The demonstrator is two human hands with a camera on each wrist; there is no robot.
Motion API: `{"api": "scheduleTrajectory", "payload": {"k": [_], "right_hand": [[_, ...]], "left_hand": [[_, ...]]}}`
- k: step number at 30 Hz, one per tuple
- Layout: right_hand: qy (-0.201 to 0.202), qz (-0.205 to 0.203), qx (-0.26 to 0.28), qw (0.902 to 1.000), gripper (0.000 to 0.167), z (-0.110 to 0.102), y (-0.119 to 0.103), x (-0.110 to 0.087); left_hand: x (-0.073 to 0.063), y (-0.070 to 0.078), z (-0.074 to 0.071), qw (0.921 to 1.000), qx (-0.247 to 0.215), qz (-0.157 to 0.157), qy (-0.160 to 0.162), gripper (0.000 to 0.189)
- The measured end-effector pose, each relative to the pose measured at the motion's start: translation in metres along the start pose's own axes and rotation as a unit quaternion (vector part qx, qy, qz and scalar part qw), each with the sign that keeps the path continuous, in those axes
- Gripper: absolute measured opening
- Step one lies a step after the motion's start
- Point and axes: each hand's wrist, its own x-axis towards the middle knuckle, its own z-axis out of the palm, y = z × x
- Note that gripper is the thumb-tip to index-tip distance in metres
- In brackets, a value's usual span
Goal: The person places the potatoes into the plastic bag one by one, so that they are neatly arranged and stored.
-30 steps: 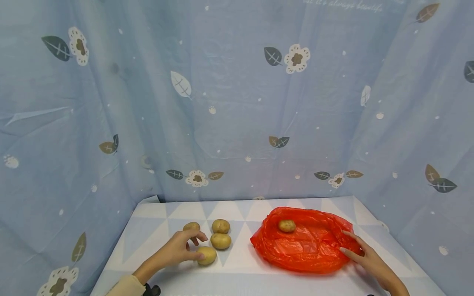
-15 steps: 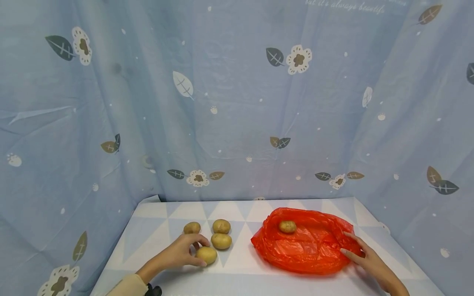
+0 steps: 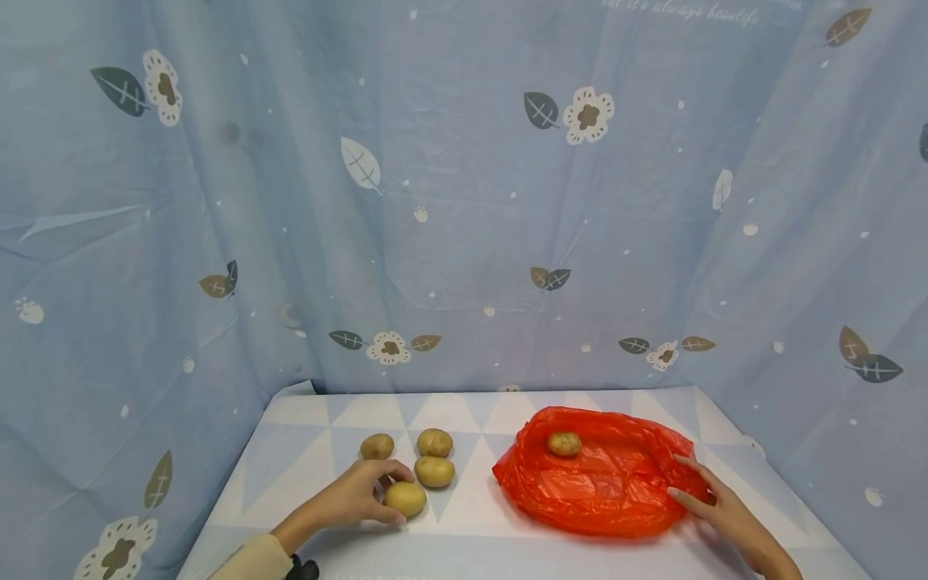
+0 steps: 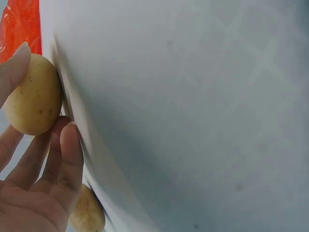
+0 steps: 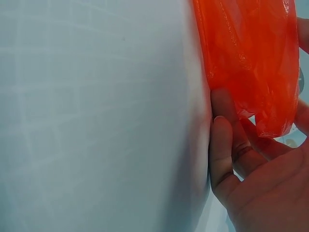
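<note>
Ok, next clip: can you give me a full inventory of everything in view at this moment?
near potato: 1, yellow-brown, left part of the table, closest to the viewer
other loose potatoes: 3, yellow-brown, behind the near potato
bagged potato: 1, yellow-brown, inside the bag
plastic bag: 1, red, spread open on the right
table: 1, white and pale blue triangles, beneath everything
curtain: blue with leaf and flower prints, behind and beside the table; number of panels unclear
black object: 1, black, by the left wrist, mostly hidden
sleeve: 1, cream, left forearm
left grip: 1, bare, around the near potato
right grip: 1, bare, at the bag's right edge
</note>
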Motion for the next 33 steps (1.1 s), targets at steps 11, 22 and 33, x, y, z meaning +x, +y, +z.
{"api": "scheduleTrajectory", "payload": {"k": [11,22,33], "right_hand": [[0.004,0.013,-0.002,0.9999,0.090,0.000,-0.002,0.003],[0.003,0.012,0.015,0.9998,0.087,0.000,0.003,0.005],[0.003,0.007,0.013,0.9999,0.085,0.000,0.003,0.002]], "left_hand": [[0.005,-0.001,0.003,0.9999,0.002,-0.012,-0.003,0.042],[0.005,0.000,0.006,0.9999,0.008,0.006,0.012,0.042],[0.014,0.014,0.005,0.9985,-0.005,0.012,0.053,0.047]]}}
